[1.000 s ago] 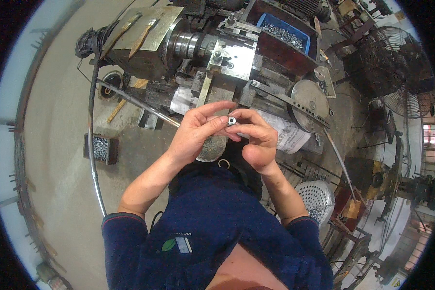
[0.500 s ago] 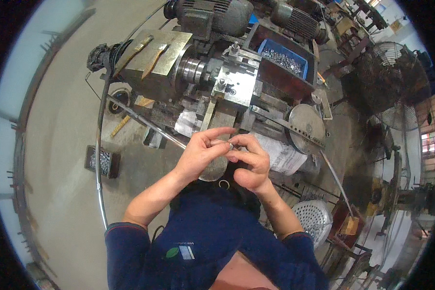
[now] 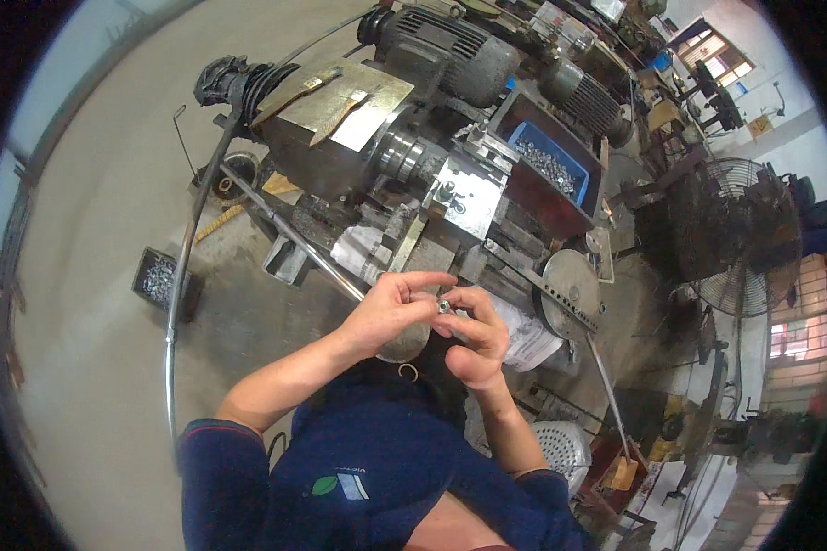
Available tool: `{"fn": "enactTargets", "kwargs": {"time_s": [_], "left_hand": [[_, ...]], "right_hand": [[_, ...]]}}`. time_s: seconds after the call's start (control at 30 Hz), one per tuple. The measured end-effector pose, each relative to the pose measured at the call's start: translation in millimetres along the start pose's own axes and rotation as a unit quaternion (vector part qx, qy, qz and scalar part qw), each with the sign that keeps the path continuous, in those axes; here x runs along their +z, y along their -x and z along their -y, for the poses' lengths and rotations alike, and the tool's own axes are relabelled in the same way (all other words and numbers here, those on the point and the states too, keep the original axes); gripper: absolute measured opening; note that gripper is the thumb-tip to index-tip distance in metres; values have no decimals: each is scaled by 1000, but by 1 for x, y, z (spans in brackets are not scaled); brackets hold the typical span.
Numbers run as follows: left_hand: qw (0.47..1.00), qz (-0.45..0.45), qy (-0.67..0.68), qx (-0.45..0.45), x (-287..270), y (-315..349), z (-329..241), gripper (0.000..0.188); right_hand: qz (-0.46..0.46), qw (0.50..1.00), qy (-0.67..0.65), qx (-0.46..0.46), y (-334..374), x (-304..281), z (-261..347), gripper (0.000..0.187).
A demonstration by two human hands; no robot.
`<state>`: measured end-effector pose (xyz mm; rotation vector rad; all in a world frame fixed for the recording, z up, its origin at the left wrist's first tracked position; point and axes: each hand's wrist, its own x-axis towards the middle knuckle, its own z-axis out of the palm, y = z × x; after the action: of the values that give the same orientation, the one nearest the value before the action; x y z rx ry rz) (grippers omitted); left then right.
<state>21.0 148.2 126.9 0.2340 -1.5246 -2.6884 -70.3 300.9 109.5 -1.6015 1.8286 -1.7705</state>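
Both hands meet in front of my body, around a small shiny metal piece with a hole [image 3: 444,307], perhaps a nut; its exact kind is too small to tell. My left hand [image 3: 397,314] pinches at its left side, index finger stretched out above it. From the right, my right hand [image 3: 476,332] grips the piece between bent fingers. Just beyond the hands stands a small lathe-like machine with a metal chuck [image 3: 404,158] and a bright tool block [image 3: 470,200]. The fingers partly cover the piece.
A blue bin [image 3: 551,158] of small metal parts stands behind the machine. On the floor at left is a dark box [image 3: 163,278] of similar parts. A long metal bar [image 3: 317,257] slants in from the left. At right are a round plate [image 3: 574,286] and a large fan [image 3: 735,234].
The whole view has shifted and tilted, so the machine sits farther right. Both hands stay together at the small metal piece, whose holed face now shows more plainly.
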Motion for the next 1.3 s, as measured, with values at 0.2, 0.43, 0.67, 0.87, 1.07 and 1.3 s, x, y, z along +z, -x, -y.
{"fn": "enactTargets", "kwargs": {"time_s": [0.2, 0.43, 0.67, 0.87, 1.07, 1.3], "left_hand": [[999, 21, 41, 16, -9, 2, 3, 44], [999, 23, 20, 14, -18, 3, 4, 40], [990, -11, -126, 55, -38, -7, 8, 39], [701, -126, -678, 185, -60, -57, -32, 50], [668, -94, -723, 151, -82, -118, -26, 66], [613, -67, -782, 87, -74, -126, -25, 63]], "right_hand": [[3, 999, -42, 29, -1, 6, 0, 50], [8, 998, -40, 52, -4, 12, 5, 47], [9, 998, -18, 51, -5, 9, 5, 51], [-5, 996, 2, 92, 3, 4, 7, 53], [-11, 996, -8, 91, 8, -6, 1, 51], [-52, 988, -31, 141, 14, -15, -1, 52]]}}
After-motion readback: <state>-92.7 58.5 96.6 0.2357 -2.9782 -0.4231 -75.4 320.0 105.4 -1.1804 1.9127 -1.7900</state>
